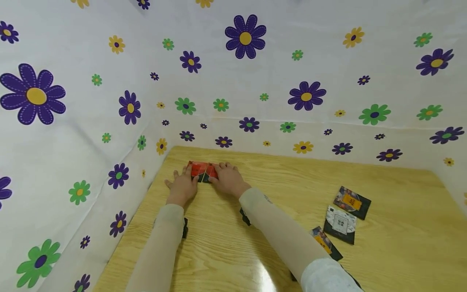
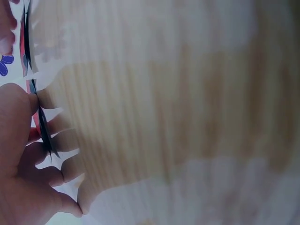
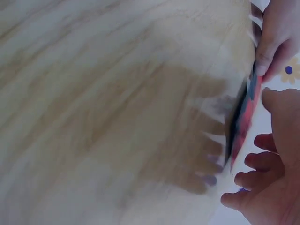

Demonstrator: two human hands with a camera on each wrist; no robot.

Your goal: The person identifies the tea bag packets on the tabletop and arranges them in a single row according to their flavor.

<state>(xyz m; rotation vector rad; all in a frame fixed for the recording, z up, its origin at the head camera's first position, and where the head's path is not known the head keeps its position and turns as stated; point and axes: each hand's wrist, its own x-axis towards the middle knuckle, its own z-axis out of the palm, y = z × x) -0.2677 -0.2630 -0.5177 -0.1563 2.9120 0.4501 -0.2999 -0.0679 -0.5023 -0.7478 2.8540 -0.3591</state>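
Note:
Two flat red-and-black packets lie side by side at the table's far left, a left packet and a right packet, with a thin gap between them. My left hand lies at the left packet with fingers spread, the forefinger over its red part and the thumb at its near edge. From the other side my right hand reaches over the right packet's outer part, its thumb near the lower edge. In the right wrist view its fingers are apart and loosely bent. Both packets appear nearly edge-on in the wrist views.
On the right of the wooden table lie three more packets: a dark one with an orange label, a white-and-black one and another orange-labelled one partly behind my right forearm. Flower-printed white sheeting borders the table's back and left.

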